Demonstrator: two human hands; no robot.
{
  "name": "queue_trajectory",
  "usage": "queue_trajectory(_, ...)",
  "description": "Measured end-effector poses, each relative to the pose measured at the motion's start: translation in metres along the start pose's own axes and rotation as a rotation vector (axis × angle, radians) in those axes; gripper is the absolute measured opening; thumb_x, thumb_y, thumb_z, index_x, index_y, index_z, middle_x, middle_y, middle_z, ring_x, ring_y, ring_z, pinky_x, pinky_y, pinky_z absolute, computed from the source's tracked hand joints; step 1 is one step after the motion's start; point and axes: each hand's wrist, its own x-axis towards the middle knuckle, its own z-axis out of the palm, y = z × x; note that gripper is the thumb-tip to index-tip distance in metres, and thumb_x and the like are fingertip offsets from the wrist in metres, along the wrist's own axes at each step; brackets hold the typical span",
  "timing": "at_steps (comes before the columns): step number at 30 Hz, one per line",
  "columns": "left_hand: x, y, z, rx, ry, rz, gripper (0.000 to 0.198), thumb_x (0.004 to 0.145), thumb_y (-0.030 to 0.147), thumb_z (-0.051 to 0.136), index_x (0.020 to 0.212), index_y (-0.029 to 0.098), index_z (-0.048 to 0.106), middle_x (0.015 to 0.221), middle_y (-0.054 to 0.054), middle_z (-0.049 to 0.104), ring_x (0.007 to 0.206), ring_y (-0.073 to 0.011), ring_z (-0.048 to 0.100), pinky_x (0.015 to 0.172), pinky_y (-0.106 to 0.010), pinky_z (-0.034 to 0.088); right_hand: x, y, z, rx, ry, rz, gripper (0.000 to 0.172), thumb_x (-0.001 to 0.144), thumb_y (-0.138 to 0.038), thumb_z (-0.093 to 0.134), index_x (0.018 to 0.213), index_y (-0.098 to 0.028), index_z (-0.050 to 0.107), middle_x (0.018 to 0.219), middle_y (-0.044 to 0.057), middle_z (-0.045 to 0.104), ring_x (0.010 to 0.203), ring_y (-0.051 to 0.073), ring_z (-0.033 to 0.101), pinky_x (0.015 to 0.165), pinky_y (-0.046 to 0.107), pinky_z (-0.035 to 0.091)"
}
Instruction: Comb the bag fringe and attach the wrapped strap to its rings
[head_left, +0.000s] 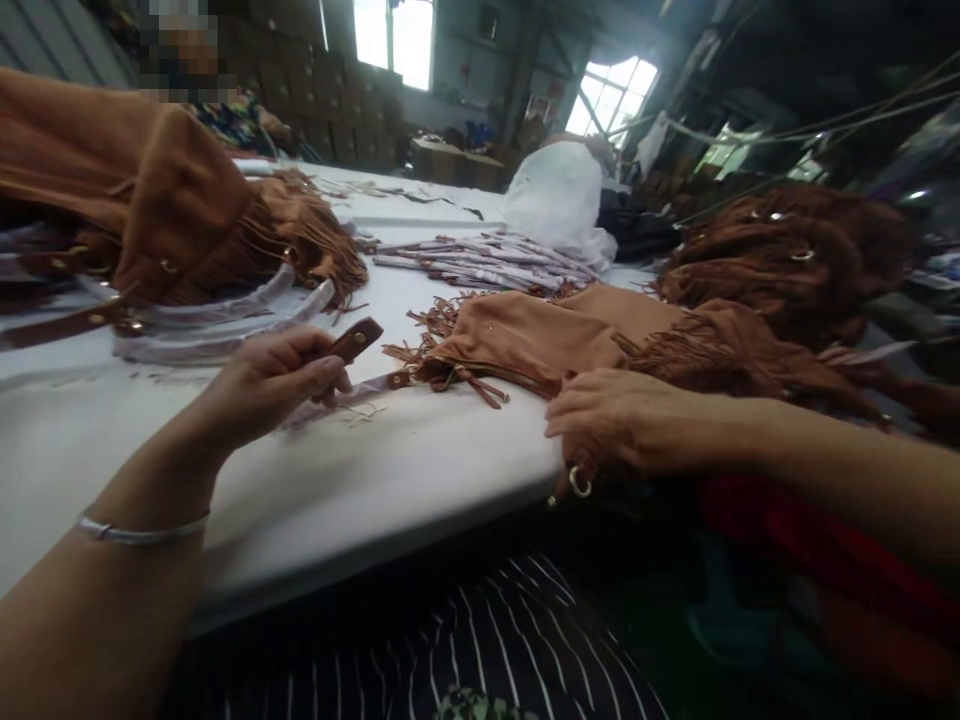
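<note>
My left hand (270,385) is closed on the end of a brown strap (357,339), pinched between thumb and fingers above the white table (315,480). My right hand (611,418) lies knuckles up on a tan fringed suede bag (525,340) at the table's front edge, fingers curled over the bag's near side. A metal ring (579,482) hangs just below that hand.
A heap of brown fringed bags (150,200) with wrapped straps (217,320) lies at the left. More fringed bags (780,260) pile up at the right. Wrapped strips (480,258) and a white plastic bag (559,195) sit further back. A person sits at the far left.
</note>
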Motion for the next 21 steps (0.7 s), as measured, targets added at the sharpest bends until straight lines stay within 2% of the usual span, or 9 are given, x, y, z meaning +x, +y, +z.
queue_trajectory(2,0.002,0.000,0.007,0.066,-0.037,-0.005,0.028,0.079,0.042,0.058,0.077,0.015,0.059,0.068,-0.003,0.057,0.054,-0.0094,0.050,0.049,-0.020,0.039,-0.032,-0.002,0.025,-0.092,-0.035,0.006,0.060,0.071,-0.008,0.051,0.130,-0.023,0.049,0.129,0.004,0.051,0.114,0.024,0.047,0.096,0.040,0.035)
queue_trajectory(4,0.004,0.001,0.014,0.101,-0.043,-0.031,0.028,0.079,0.043,0.058,0.076,0.015,0.058,0.065,-0.001,0.055,0.051,-0.0086,0.047,0.046,-0.020,0.036,-0.046,-0.001,0.051,-0.191,0.010,-0.011,0.059,0.076,-0.010,0.050,0.133,-0.020,0.045,0.134,0.007,0.047,0.120,0.027,0.042,0.097,0.042,0.032)
queue_trajectory(7,0.003,0.003,0.021,0.106,0.008,-0.111,0.029,0.078,0.045,0.058,0.079,0.016,0.056,0.062,0.000,0.053,0.049,-0.0085,0.045,0.045,-0.020,0.033,-0.046,0.006,0.079,-0.274,0.105,-0.033,0.038,0.087,-0.015,0.041,0.124,-0.018,0.053,0.128,0.008,0.051,0.116,0.026,0.042,0.095,0.042,0.032)
queue_trajectory(10,-0.004,0.011,0.019,0.115,0.040,-0.123,0.034,0.077,0.047,0.058,0.081,0.013,0.056,0.067,-0.002,0.056,0.056,-0.0107,0.051,0.052,-0.022,0.039,-0.031,0.011,0.077,-0.188,0.174,-0.067,0.036,0.085,-0.022,0.048,0.120,-0.015,0.054,0.120,0.010,0.053,0.111,0.025,0.044,0.094,0.042,0.031)
queue_trajectory(13,-0.013,0.023,0.005,0.127,0.084,-0.132,0.038,0.077,0.048,0.060,0.087,0.011,0.058,0.080,-0.006,0.061,0.067,-0.0149,0.057,0.059,-0.025,0.043,0.001,0.010,0.051,-0.036,0.293,-0.082,0.036,0.078,-0.026,0.058,0.111,-0.013,0.058,0.104,0.011,0.058,0.099,0.023,0.048,0.090,0.039,0.034)
queue_trajectory(15,-0.016,0.032,-0.006,0.066,0.155,-0.117,0.037,0.076,0.044,0.062,0.090,0.011,0.056,0.081,-0.007,0.061,0.066,-0.0146,0.057,0.058,-0.025,0.042,0.034,0.009,0.031,0.057,0.418,-0.049,0.031,0.076,-0.031,0.062,0.101,-0.014,0.061,0.093,0.009,0.059,0.089,0.021,0.050,0.082,0.035,0.037)
queue_trajectory(17,-0.016,0.039,-0.016,-0.038,0.208,-0.068,0.035,0.075,0.040,0.064,0.089,0.011,0.053,0.075,-0.005,0.059,0.060,-0.0122,0.055,0.056,-0.024,0.042,0.075,0.006,0.018,0.142,0.556,0.000,0.036,0.074,-0.032,0.064,0.104,-0.013,0.061,0.091,0.009,0.060,0.086,0.020,0.051,0.079,0.033,0.039)
queue_trajectory(19,-0.013,0.041,-0.018,-0.118,0.218,-0.047,0.033,0.075,0.038,0.064,0.088,0.011,0.051,0.068,-0.002,0.056,0.056,-0.0097,0.051,0.055,-0.022,0.041,0.117,0.004,0.016,0.209,0.647,0.057,0.047,0.072,-0.032,0.065,0.114,-0.012,0.057,0.095,0.010,0.061,0.089,0.021,0.052,0.081,0.034,0.041)
queue_trajectory(21,-0.008,0.034,-0.013,-0.172,0.192,-0.069,0.033,0.076,0.039,0.063,0.087,0.010,0.051,0.064,0.000,0.053,0.053,-0.0079,0.048,0.051,-0.020,0.039,0.153,0.003,0.024,0.256,0.667,0.118,0.052,0.072,-0.034,0.064,0.119,-0.014,0.056,0.097,0.010,0.060,0.091,0.022,0.053,0.083,0.035,0.041)
